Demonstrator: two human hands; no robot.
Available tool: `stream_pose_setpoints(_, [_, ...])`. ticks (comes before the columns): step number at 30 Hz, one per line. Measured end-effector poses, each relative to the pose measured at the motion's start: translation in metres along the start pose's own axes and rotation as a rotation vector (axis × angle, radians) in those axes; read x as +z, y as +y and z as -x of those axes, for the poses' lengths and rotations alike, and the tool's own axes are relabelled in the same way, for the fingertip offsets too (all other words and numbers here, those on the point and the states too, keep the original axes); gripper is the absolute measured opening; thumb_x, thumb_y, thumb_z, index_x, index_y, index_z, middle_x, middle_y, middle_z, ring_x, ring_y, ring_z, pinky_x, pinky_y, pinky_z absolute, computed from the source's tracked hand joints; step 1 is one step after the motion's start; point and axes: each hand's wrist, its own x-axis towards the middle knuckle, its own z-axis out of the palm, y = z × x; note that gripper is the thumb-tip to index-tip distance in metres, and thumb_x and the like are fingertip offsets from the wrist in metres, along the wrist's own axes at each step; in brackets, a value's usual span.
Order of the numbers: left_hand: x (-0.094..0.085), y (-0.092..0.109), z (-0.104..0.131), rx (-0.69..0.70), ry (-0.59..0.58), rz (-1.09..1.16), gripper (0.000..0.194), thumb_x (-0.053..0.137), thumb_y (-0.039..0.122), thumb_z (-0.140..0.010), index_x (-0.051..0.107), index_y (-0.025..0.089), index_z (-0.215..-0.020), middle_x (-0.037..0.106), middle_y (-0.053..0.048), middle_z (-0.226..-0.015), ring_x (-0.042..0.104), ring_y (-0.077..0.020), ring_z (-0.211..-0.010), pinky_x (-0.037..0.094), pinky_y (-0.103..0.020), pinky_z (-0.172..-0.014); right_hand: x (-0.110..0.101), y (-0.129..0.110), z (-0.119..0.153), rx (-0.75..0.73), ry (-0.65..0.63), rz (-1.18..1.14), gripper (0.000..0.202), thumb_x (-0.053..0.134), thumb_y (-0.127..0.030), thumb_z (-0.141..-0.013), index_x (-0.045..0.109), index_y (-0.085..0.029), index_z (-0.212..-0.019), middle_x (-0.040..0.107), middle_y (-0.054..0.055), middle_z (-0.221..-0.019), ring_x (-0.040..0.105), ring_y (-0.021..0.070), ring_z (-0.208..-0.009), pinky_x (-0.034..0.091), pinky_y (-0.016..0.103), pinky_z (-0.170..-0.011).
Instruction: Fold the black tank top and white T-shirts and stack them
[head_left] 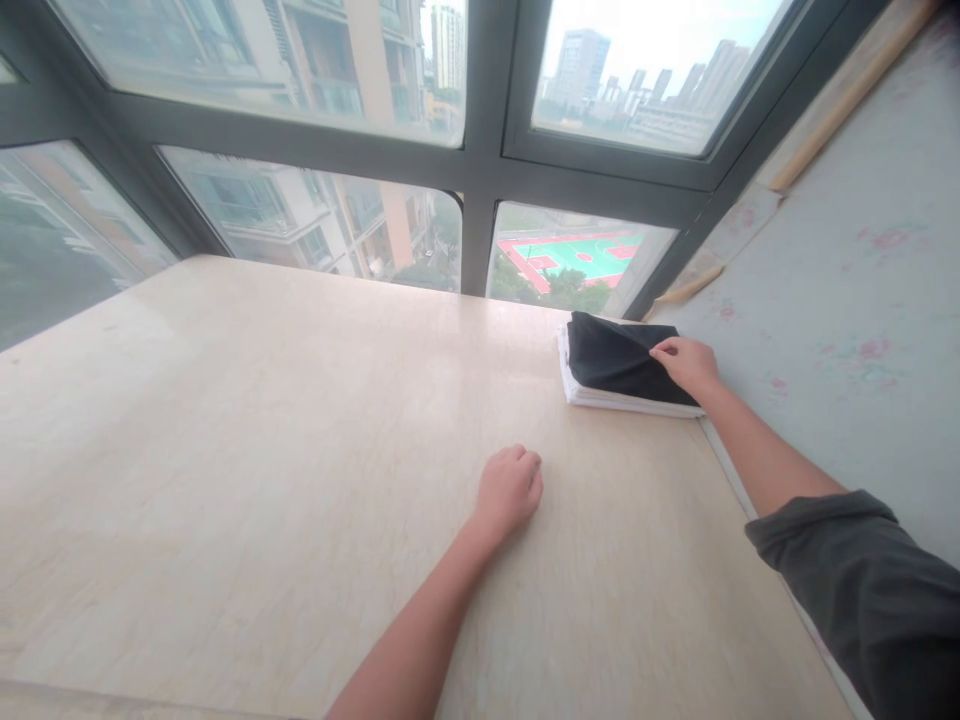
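A folded black cloth [611, 355] lies on top of white folded cloth [622, 400], stacked at the far right of the stone windowsill. My right hand [688, 366] reaches over the stack and pinches the upper layer of the black cloth between thumb and fingers, drawing a small crease. Below and left of the stack, my left hand [512, 488] rests on the sill with its fingers curled in; nothing shows in it, and it does not touch the stack.
The wide beige windowsill [262, 450] spans most of the view. Grey window frames [480, 240] rise along its far edge. A wall with flowered paper [847, 330] stands close on the right, beside the stack and my right arm.
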Motion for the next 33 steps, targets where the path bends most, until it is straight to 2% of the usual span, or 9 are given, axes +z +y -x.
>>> stream_pose_setpoints(8, [0.001, -0.002, 0.002, 0.015, 0.055, 0.113, 0.017, 0.051, 0.018, -0.088, 0.065, 0.019, -0.097, 0.064, -0.006, -0.09, 0.061, -0.0192, -0.084, 0.047, -0.034, -0.079, -0.047, -0.044, 0.019, -0.074, 0.137, -0.032, 0.018, 0.056, -0.029, -0.088, 0.07, -0.018, -0.093, 0.073, 0.008, -0.083, 0.065, 0.0231, -0.081, 0.047, 0.033, -0.077])
stream_pose_setpoints(12, [-0.012, 0.001, 0.003, -0.019, 0.151, 0.221, 0.027, 0.048, 0.019, -0.092, 0.058, 0.021, -0.118, 0.065, -0.006, -0.107, 0.063, -0.0142, -0.085, 0.052, -0.03, -0.079, -0.084, -0.098, 0.067, -0.274, 0.239, -0.204, 0.016, 0.061, -0.034, -0.087, 0.07, -0.021, -0.089, 0.073, 0.005, -0.078, 0.068, 0.0219, -0.076, 0.051, 0.034, -0.078])
stream_pose_setpoints(15, [-0.039, 0.012, 0.009, -0.073, 0.367, 0.305, 0.038, 0.047, 0.026, -0.097, 0.043, 0.022, -0.135, 0.061, -0.01, -0.122, 0.063, -0.0141, -0.092, 0.054, -0.031, -0.081, -0.096, -0.14, 0.125, -0.443, 0.268, -0.384, 0.019, 0.059, -0.039, -0.091, 0.071, -0.024, -0.091, 0.074, 0.003, -0.084, 0.07, 0.0213, -0.08, 0.054, 0.035, -0.08])
stream_pose_setpoints(18, [-0.062, 0.025, 0.022, -0.034, 0.601, 0.37, 0.057, 0.06, 0.031, -0.092, 0.036, 0.024, -0.143, 0.057, -0.012, -0.13, 0.063, -0.017, -0.099, 0.055, -0.033, -0.083, -0.083, -0.17, 0.182, -0.614, 0.027, -0.568, 0.014, 0.061, -0.036, -0.091, 0.072, -0.027, -0.092, 0.075, 0.002, -0.091, 0.071, 0.0203, -0.083, 0.056, 0.034, -0.08])
stream_pose_setpoints(20, [-0.064, 0.027, 0.036, 0.026, 0.541, 0.351, 0.05, 0.062, 0.028, -0.091, 0.046, 0.026, -0.138, 0.061, -0.009, -0.124, 0.063, -0.0181, -0.101, 0.055, -0.033, -0.084, -0.062, -0.176, 0.209, -0.66, -0.203, -0.672, 0.014, 0.061, -0.031, -0.09, 0.073, -0.027, -0.096, 0.076, 0.001, -0.094, 0.071, 0.0195, -0.086, 0.056, 0.033, -0.082])
stream_pose_setpoints(23, [-0.047, 0.019, 0.063, 0.037, 0.281, 0.298, 0.023, 0.052, 0.022, -0.094, 0.064, 0.025, -0.114, 0.069, -0.005, -0.104, 0.066, -0.017, -0.095, 0.055, -0.032, -0.084, -0.028, -0.158, 0.227, -0.617, -0.5, -0.798, 0.019, 0.06, -0.028, -0.089, 0.074, -0.026, -0.102, 0.076, 0.002, -0.096, 0.072, 0.0186, -0.087, 0.056, 0.033, -0.084])
stream_pose_setpoints(25, [-0.032, 0.012, 0.082, 0.007, 0.191, 0.243, 0.022, 0.048, 0.02, -0.096, 0.067, 0.024, -0.105, 0.071, -0.005, -0.099, 0.067, -0.017, -0.092, 0.056, -0.032, -0.083, -0.008, -0.127, 0.228, -0.472, -0.517, -0.853, 0.02, 0.059, -0.031, -0.088, 0.074, -0.024, -0.101, 0.076, 0.003, -0.096, 0.072, 0.0196, -0.087, 0.057, 0.034, -0.083])
stream_pose_setpoints(30, [-0.021, 0.014, 0.102, -0.073, 0.152, 0.011, 0.017, 0.055, 0.029, -0.093, 0.067, 0.023, -0.103, 0.07, -0.007, -0.098, 0.067, -0.0215, -0.092, 0.056, -0.036, -0.081, 0.029, -0.022, 0.219, 0.1, -0.044, -0.831, 0.029, 0.057, -0.044, -0.085, 0.07, -0.02, -0.094, 0.076, 0.008, -0.086, 0.072, 0.026, -0.088, 0.054, 0.042, -0.088])
stream_pose_setpoints(33, [-0.027, 0.014, 0.092, -0.123, 0.13, -0.045, 0.018, 0.051, 0.029, -0.094, 0.068, 0.024, -0.099, 0.073, -0.005, -0.095, 0.069, -0.021, -0.087, 0.055, -0.034, -0.076, 0.04, 0.015, 0.217, 0.326, 0.126, -0.832, 0.033, 0.056, -0.044, -0.083, 0.069, -0.018, -0.097, 0.075, 0.009, -0.084, 0.071, 0.0267, -0.087, 0.054, 0.04, -0.084])
